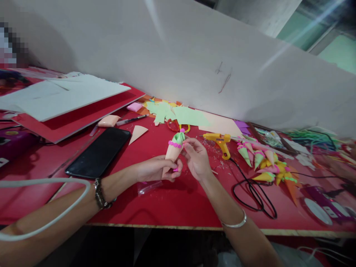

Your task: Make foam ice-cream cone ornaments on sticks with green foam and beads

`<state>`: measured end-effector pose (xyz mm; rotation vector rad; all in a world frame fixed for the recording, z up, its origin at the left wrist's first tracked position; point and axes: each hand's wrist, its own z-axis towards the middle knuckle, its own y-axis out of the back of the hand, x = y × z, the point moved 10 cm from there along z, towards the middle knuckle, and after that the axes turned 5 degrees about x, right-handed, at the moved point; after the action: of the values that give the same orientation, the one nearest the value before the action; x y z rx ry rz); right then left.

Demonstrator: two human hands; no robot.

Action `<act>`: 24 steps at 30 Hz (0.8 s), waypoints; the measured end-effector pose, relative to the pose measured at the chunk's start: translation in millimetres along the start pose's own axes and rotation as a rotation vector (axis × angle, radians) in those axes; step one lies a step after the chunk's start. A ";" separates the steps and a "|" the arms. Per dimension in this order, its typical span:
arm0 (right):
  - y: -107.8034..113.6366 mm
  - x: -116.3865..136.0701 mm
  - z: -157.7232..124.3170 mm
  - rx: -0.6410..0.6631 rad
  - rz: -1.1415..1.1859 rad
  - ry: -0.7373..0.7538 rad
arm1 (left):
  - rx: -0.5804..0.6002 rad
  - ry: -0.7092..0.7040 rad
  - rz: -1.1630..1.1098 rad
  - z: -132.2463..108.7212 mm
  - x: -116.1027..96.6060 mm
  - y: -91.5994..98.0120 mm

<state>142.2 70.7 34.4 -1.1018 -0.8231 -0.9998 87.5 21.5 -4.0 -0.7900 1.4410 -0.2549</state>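
Note:
A small paper ice-cream cone [174, 151] is held above the red table, its peach cone topped with green paper, a ring of pink pom-poms and one pink ball at the tip. My left hand [160, 168] wraps its fingers round the lower part of the cone. With thumb and fingertips, my right hand [197, 155] pinches at the right side of the green top. Just right of it a yellow glue gun [221, 142] lies on the table. Beneath my left hand is a clear plastic packet [149, 188].
A black phone [100, 152] and white boards [72, 92] lie at left. Behind are green paper scraps [189, 115] and scissors [172, 126]. Several finished paper cones [258, 158], a looped black cord [254, 196] and a purple power strip [328, 202] occupy the right.

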 end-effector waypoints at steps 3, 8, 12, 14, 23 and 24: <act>-1.2 -3.4 -0.5 0.025 0.002 -0.022 | -0.028 0.056 0.063 -0.7 4.9 2.3; -4.7 10.7 -1.8 0.043 -0.207 0.094 | -0.230 0.065 0.173 -2.4 5.5 23.8; -12.9 18.8 -3.5 0.078 -0.366 0.130 | -0.321 0.039 0.242 -3.2 2.7 33.7; -13.8 23.0 -4.2 0.068 -0.404 0.154 | -0.326 0.019 0.194 -3.0 1.1 33.5; -10.6 28.3 -5.1 0.017 -0.428 0.184 | -0.356 -0.004 0.084 -3.3 -2.9 30.7; -11.4 27.9 -5.1 0.019 -0.435 0.179 | -0.370 -0.009 0.107 -3.7 -3.3 32.0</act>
<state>141.4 57.9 62.1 -0.8163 -0.9433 -1.4277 74.0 45.7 -20.9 -1.0060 1.5379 0.1019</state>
